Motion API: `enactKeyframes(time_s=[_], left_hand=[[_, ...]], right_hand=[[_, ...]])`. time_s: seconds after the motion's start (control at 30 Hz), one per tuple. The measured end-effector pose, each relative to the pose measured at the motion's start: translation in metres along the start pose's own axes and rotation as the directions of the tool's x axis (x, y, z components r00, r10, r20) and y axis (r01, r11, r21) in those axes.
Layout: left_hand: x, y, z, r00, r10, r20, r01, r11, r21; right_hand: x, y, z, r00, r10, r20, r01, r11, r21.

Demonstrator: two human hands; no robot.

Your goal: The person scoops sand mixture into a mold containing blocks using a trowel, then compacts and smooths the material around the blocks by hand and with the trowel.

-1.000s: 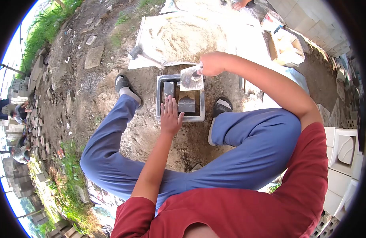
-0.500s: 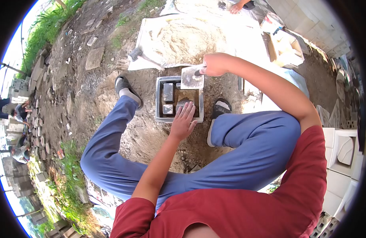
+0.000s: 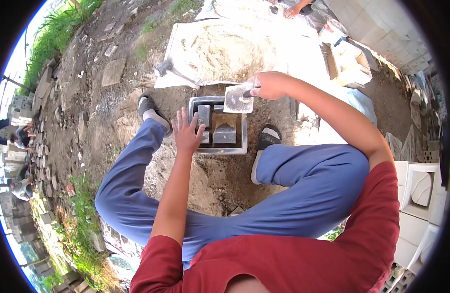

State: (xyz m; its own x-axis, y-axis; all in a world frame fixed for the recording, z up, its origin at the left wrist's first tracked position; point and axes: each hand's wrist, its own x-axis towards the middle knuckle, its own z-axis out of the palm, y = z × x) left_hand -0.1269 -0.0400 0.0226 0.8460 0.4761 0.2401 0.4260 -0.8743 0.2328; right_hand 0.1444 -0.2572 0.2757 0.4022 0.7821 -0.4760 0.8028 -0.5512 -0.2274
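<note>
Between my feet on the dirt lies a rectangular grey mould [image 3: 245, 134] with several dark blocks inside, one of them a squarish block [image 3: 225, 133] at its lower right. My left hand [image 3: 187, 136] is open with fingers spread, over the mould's left wall and beside a tall dark block [image 3: 204, 116]. In my right hand [image 3: 272, 85] is the handle of a trowel [image 3: 237, 100]. Its flat, squarish, mortar-stained blade overlaps the mould's top right corner.
Beyond the mould, a pale sheet [image 3: 172, 49] carries a heap of sandy mix [image 3: 230, 51]. A mallet [image 3: 164, 67] rests at the sheet's near left corner. Another person's hand [image 3: 292, 11] shows at the top. A whitish box [image 3: 349, 66] and a bucket [image 3: 332, 31] stand right.
My left hand has moved left, off the block at the mould's lower right, to the left wall. My right hand and the trowel have shifted slightly right and nearer to me.
</note>
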Motion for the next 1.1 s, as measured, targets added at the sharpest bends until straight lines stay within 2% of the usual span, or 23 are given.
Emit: enactKeyframes(time_s=[0.07, 0.17, 0.3, 0.37, 0.4, 0.47, 0.67, 0.73, 0.77, 0.83, 0.87, 0.9, 0.93, 0.97, 1.0, 1.03, 1.07, 1.1], left_hand=[[0.012, 0.002, -0.003, 0.994, 0.063, 0.092, -0.069, 0.996, 0.063], [0.023, 0.002, 0.004, 0.992, 0.083, 0.098, -0.092, 0.992, 0.091], [0.019, -0.005, 0.01, 0.985, 0.164, 0.053, -0.169, 0.981, 0.099], [0.004, -0.008, 0.005, 0.963, 0.268, -0.027, -0.265, 0.961, 0.073], [-0.004, -0.011, 0.003, 0.964, 0.264, -0.026, -0.261, 0.962, 0.076], [-0.019, -0.011, -0.011, 0.969, 0.22, 0.113, -0.219, 0.976, -0.014], [-0.043, -0.006, -0.033, 0.974, 0.174, 0.147, -0.156, 0.98, -0.126], [-0.045, -0.003, -0.044, 0.938, 0.111, 0.329, -0.085, 0.992, -0.093], [-0.045, -0.006, -0.046, 0.942, 0.099, 0.32, -0.071, 0.993, -0.097], [-0.045, -0.013, -0.051, 0.936, 0.166, 0.309, -0.105, 0.973, -0.205], [-0.047, -0.016, -0.046, 0.943, 0.149, 0.299, -0.089, 0.974, -0.208], [-0.048, -0.018, -0.041, 0.966, 0.148, 0.211, -0.088, 0.958, -0.271], [-0.049, -0.021, -0.032, 0.983, 0.14, 0.122, -0.093, 0.939, -0.332], [-0.048, -0.022, -0.02, 0.996, 0.084, 0.029, -0.07, 0.943, -0.327], [-0.045, -0.018, -0.005, 0.998, 0.062, 0.02, -0.052, 0.943, -0.33], [-0.041, -0.014, 0.015, 0.978, -0.207, -0.015, 0.17, 0.841, -0.514], [-0.037, -0.011, 0.033, 0.888, -0.461, 0.003, 0.34, 0.651, -0.678], [-0.034, -0.007, 0.043, 0.738, -0.67, 0.074, 0.44, 0.396, -0.806]], right_hand=[[0.001, 0.0, 0.002, 1.0, 0.008, 0.0, -0.008, 1.0, -0.018], [0.003, -0.002, 0.003, 1.0, 0.007, 0.023, -0.006, 0.999, -0.036], [0.002, -0.005, -0.002, 0.999, 0.018, 0.037, -0.017, 1.0, -0.018], [0.004, -0.005, -0.004, 0.999, 0.007, 0.04, -0.006, 1.0, -0.022], [0.006, -0.007, -0.004, 0.999, -0.005, 0.04, 0.006, 1.0, -0.023], [0.01, -0.008, -0.003, 1.0, -0.014, 0.027, 0.015, 0.999, -0.032], [0.014, -0.015, -0.003, 0.999, -0.03, -0.021, 0.029, 0.998, -0.052], [0.012, -0.023, -0.007, 0.999, -0.033, -0.02, 0.031, 0.997, -0.068], [0.01, -0.028, -0.008, 0.998, -0.032, -0.053, 0.029, 0.998, -0.058], [0.009, -0.036, -0.009, 0.996, -0.045, -0.08, 0.04, 0.997, -0.068], [0.012, -0.035, -0.004, 0.983, -0.094, -0.159, 0.07, 0.986, -0.151], [0.015, -0.035, 0.001, 0.961, -0.151, -0.231, 0.095, 0.967, -0.235], [0.018, -0.036, 0.005, 0.96, -0.167, -0.225, 0.108, 0.962, -0.251], [0.019, -0.038, 0.009, 0.914, -0.285, -0.29, 0.168, 0.914, -0.368], [0.02, -0.039, 0.012, 0.85, -0.406, -0.335, 0.215, 0.849, -0.483], [0.021, -0.042, 0.013, 0.813, -0.472, -0.342, 0.244, 0.809, -0.535], [0.023, -0.047, 0.013, 0.809, -0.488, -0.328, 0.259, 0.797, -0.545], [0.025, -0.051, 0.013, 0.772, -0.544, -0.329, 0.296, 0.766, -0.571]])
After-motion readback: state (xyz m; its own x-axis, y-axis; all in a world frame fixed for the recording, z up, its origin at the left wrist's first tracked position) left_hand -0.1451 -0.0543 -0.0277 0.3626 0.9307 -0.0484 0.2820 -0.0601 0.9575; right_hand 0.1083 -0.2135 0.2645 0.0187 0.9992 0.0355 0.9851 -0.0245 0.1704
